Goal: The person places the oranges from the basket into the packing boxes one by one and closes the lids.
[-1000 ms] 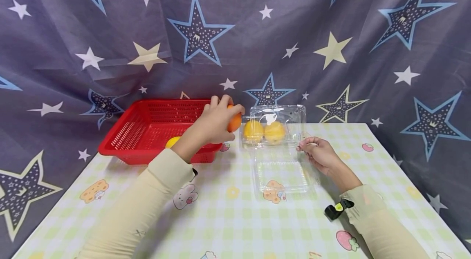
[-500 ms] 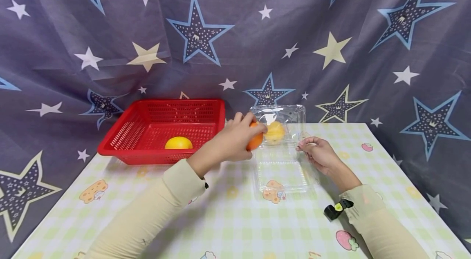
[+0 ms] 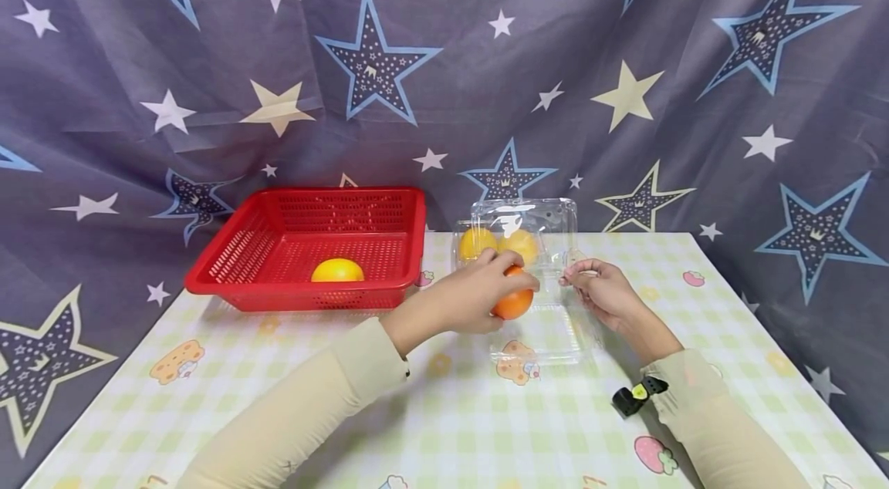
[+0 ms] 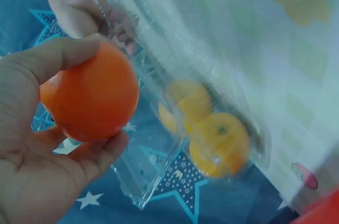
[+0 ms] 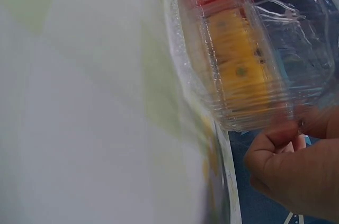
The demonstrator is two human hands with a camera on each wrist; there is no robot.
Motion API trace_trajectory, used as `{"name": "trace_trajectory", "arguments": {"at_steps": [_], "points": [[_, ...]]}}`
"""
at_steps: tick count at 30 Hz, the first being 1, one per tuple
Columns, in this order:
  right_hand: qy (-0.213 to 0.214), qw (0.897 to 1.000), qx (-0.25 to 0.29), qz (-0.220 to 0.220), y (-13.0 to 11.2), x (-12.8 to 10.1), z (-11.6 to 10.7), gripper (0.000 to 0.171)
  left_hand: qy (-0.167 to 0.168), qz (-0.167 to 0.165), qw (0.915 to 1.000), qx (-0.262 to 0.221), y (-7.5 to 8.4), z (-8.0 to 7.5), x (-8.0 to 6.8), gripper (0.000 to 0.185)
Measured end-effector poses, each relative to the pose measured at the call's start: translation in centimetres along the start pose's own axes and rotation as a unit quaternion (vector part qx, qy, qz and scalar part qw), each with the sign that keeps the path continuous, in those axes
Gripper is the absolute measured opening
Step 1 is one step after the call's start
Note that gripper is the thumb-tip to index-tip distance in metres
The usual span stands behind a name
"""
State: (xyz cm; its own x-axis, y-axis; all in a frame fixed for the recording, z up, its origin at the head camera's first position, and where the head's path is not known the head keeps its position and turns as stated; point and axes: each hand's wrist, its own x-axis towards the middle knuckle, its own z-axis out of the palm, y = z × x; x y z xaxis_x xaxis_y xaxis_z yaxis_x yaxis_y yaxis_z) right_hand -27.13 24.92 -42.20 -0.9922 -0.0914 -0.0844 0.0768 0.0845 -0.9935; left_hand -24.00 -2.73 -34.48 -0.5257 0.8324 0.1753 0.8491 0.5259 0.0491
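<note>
My left hand [image 3: 479, 292] grips an orange [image 3: 514, 295] between thumb and fingers, above the near part of a clear plastic clamshell box [image 3: 535, 354]. In the left wrist view the orange [image 4: 100, 94] fills the hand's grasp. Two yellow-orange round fruits [image 3: 478, 244] lie side by side in the box's far part, seen partly through clear plastic. At the box's right edge my right hand [image 3: 603, 295] pinches the plastic between thumb and fingers. The right wrist view shows this pinch at the rim, with the ridged box wall [image 5: 249, 121] beside the fingers.
Left of the box stands a red perforated basket [image 3: 222, 288] with one yellow fruit [image 3: 337, 270] inside. A checked cloth [image 3: 444, 427] with cartoon prints covers the table. Behind it hangs a star-patterned curtain [image 3: 444, 88].
My left hand has carried the orange from the basket's right rim rightward and nearer, to above the box's near part. The right hand stays in place on the box edge.
</note>
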Motion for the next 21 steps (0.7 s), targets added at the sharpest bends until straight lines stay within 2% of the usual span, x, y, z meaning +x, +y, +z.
{"name": "trace_trajectory", "arguments": {"at_steps": [8,14,21], "points": [[-0.004,1.000,0.004,0.006,-0.1,0.0,0.0,0.014,-0.038,0.024,0.9990,-0.009,0.8,1.5,0.4,0.063],[-0.005,1.000,0.006,0.007,-0.1,-0.1,-0.1,0.014,-0.054,0.030,0.9979,-0.017,0.8,2.8,0.7,0.064],[-0.003,1.000,0.012,0.007,0.0,0.0,-0.1,0.014,-0.074,0.020,0.9970,-0.013,1.0,3.4,1.0,0.061]]}}
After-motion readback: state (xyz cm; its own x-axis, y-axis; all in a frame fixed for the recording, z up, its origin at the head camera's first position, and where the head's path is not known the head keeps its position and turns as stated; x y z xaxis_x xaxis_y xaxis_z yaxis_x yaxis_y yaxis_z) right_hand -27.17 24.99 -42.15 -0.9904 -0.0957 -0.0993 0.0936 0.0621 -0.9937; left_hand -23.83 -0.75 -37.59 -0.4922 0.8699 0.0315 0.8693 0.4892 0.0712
